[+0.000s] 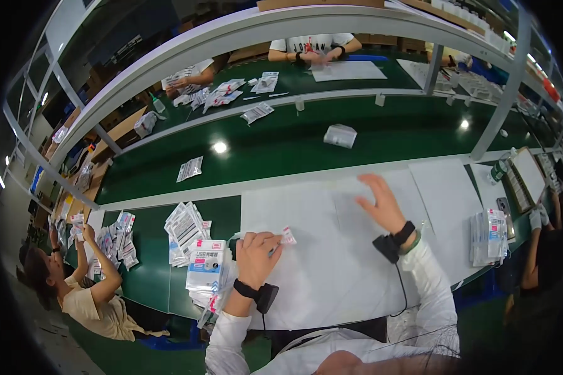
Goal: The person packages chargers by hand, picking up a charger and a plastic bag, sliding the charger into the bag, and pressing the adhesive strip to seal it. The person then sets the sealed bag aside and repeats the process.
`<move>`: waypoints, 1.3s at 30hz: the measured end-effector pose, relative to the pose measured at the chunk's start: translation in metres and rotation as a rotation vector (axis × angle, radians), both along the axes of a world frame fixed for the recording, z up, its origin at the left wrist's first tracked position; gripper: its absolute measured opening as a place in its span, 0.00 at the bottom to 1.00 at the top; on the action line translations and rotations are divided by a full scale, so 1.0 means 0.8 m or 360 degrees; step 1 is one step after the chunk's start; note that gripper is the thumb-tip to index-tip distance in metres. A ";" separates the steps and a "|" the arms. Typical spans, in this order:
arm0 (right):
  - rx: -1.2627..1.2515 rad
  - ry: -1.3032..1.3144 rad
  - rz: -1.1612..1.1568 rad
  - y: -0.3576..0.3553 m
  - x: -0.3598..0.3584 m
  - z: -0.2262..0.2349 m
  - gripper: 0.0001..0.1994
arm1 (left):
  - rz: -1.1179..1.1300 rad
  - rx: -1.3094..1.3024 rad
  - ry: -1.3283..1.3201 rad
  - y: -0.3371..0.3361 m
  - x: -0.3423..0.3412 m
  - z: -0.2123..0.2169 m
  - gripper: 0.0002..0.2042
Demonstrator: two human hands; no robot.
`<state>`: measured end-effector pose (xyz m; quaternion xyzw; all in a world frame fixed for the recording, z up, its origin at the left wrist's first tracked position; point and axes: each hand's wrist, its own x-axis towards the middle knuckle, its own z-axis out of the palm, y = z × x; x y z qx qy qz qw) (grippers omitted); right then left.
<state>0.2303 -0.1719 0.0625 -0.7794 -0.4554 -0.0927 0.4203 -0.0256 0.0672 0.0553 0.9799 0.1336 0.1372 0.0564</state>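
Observation:
My left hand (256, 257) is closed, and a small white-and-pink printed packet (288, 235) sticks out past its fingertips. The rest of that packet is hidden by the fingers. My right hand (383, 203) is raised over the white work sheet (331, 275) with its fingers spread, holding nothing. Just left of my left hand lies a stack of flat plastic retail packs (206, 265) with white and blue cards. Behind this stack is a heap of grey-white printed packets (184, 228). Both wrists carry a black strap with a small dark box.
A pile of clear packs (489, 237) stands at the right, near a green bottle (498, 171) and a phone (503, 205). Beyond a pale rail, a green belt (263, 150) carries scattered packets, including a white pack (340, 135). Co-workers sit left, right and across. A metal frame arches overhead.

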 end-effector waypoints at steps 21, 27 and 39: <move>-0.1115 0.0903 0.0707 0.018 0.021 -0.004 0.39 | -0.0808 -0.1184 -0.0412 -0.067 0.102 -0.017 0.18; -0.0833 0.0189 0.0385 0.016 -0.001 -0.033 0.32 | -0.0933 -0.0347 0.0026 -0.112 0.110 -0.030 0.18; -0.0411 0.0420 0.0892 -0.018 -0.009 -0.081 0.19 | -0.1096 -0.0765 0.0356 -0.098 0.144 -0.046 0.10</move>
